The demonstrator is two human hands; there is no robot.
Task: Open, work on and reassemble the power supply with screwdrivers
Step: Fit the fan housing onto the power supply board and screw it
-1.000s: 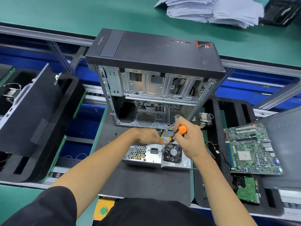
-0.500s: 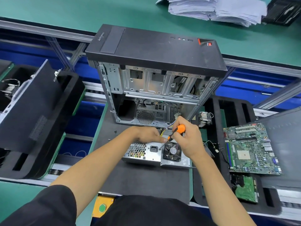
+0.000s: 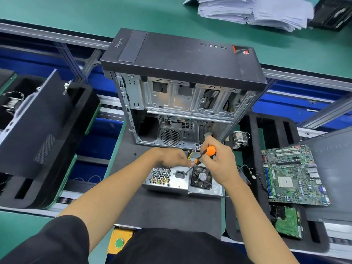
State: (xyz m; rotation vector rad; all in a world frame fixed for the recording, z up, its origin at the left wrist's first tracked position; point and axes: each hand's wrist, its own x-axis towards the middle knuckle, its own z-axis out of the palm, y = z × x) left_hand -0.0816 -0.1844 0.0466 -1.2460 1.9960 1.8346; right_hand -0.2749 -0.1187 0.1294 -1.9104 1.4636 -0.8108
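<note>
1. Head view: a silver power supply (image 3: 172,178) lies on a dark mat (image 3: 171,212) on the worktop, near the middle of the scene, its black fan (image 3: 202,178) facing up at its right end.
2. Just beyond it, on the far side, stands an open computer case (image 3: 182,92), its bare metal frame facing the viewer. Only a narrow strip of mat separates case and power supply, and both hands work in that strip.
3. To the left, the mat's edge meets a green border, then a gap down to blue rails. A black side panel (image 3: 42,126) leans in a foam tray (image 3: 80,149) well apart on the left.
4. To the right, a small heatsink (image 3: 240,140) sits near the case's corner, and a green motherboard (image 3: 293,174) lies flat on another black tray, near the right forearm.
5. The near part of the mat, between the power supply and the person's body, is open room.
6. The left hand (image 3: 171,157) reaches in from the near left and rests on the far top edge of the power supply, fingers curled over it, the grip pressing down on the casing.
7. The right hand (image 3: 219,161) comes from the near right, its grip clamped round an orange-handled screwdriver (image 3: 204,154).
8. The screwdriver slants down and left, its tip at the power supply's top face, between the socket and the fan.
9. A paper stack (image 3: 255,10) lies at the far right.
</note>
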